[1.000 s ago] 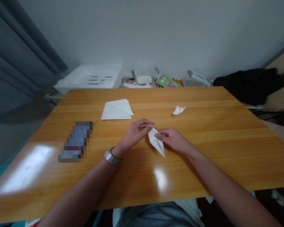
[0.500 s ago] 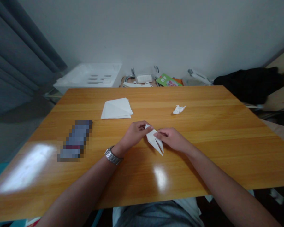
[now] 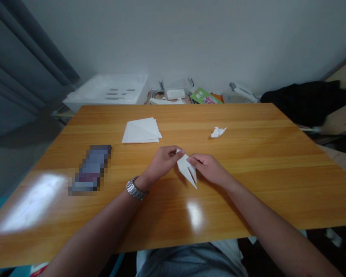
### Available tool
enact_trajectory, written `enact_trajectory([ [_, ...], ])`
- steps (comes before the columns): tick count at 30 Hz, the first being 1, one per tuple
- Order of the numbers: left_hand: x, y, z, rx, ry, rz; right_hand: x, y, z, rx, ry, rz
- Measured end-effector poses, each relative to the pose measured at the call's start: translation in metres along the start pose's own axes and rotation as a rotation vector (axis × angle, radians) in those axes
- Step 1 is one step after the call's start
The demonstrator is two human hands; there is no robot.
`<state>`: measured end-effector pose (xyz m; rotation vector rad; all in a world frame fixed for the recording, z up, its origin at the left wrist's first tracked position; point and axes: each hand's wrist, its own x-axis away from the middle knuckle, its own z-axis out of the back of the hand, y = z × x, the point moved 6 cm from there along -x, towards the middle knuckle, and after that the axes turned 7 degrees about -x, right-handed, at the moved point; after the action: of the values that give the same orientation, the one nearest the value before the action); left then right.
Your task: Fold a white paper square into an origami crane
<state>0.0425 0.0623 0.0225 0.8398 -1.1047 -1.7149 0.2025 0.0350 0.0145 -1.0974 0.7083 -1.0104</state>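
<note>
A white folded paper [image 3: 186, 168], kite-shaped with a slit running up from its pointed lower end, is held between both hands over the middle of the table. My left hand [image 3: 165, 159] pinches its upper left corner, thumb on top. At its right edge my right hand [image 3: 207, 166] grips it between thumb and fingers; the fingertips behind the paper are hidden. Farther back on the right lies a small folded paper bird [image 3: 218, 132]. A stack of white paper sheets [image 3: 142, 130] rests at the back left.
The wooden table [image 3: 262, 154] spans the view. On its left side is a blurred-out phone [image 3: 92, 167]. Beyond the far edge stand a white foam box [image 3: 103, 90], a green booklet [image 3: 204, 96] and a black cloth [image 3: 302, 102].
The slit in the folded paper has narrowed as its two lower points come closer together. Both hands keep their hold, and the view has shifted slightly.
</note>
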Motion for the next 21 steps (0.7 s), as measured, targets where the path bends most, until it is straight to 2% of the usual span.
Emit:
enact_trajectory([
  [4,-0.001,-0.003,0.002,-0.033,-0.003,0.010,0.000,0.003,-0.002,-0.053,-0.045,-0.021],
  [8,0.000,-0.003,0.002,-0.023,0.010,0.012,0.000,0.005,-0.001,-0.055,-0.028,-0.046],
  [15,0.000,0.000,0.013,-0.020,0.142,0.014,0.001,0.003,0.000,-0.057,-0.028,-0.020],
  [17,-0.001,-0.001,0.014,-0.019,0.113,0.011,0.002,0.004,0.000,-0.025,-0.028,-0.005],
  [21,-0.002,-0.006,0.007,0.060,-0.035,0.020,0.002,0.006,0.001,0.078,0.001,0.012],
])
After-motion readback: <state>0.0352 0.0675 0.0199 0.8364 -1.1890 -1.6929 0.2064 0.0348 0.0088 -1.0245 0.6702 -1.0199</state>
